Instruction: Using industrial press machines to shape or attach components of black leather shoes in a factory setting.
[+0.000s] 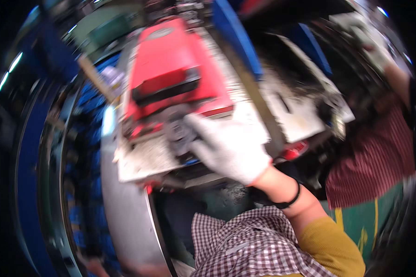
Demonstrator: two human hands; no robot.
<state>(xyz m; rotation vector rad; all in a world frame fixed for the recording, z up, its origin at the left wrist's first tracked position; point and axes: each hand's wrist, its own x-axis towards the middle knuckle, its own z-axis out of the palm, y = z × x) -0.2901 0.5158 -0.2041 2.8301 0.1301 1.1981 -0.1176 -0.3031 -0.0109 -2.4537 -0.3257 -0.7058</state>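
Observation:
My right hand (233,147), in a white knit glove, reaches over the near end of a pale worktop (148,161). Thumb and fingers are closed on the right edge of a round grey metal part (178,131), blurred by motion. Just beyond the part sits a red machine housing (164,60) with a dark front edge, on a red base. A smeared skin-coloured patch (95,267) at the lower left edge may belong to my left hand; its fingers cannot be made out.
At right, a co-worker's gloved hand (367,41) reaches over a neighbouring bench (296,124), with a striped apron (379,157) below. Blue panels (238,34) stand between the stations. A metal sheet surface (125,207) and blue bins (94,184) lie to the left.

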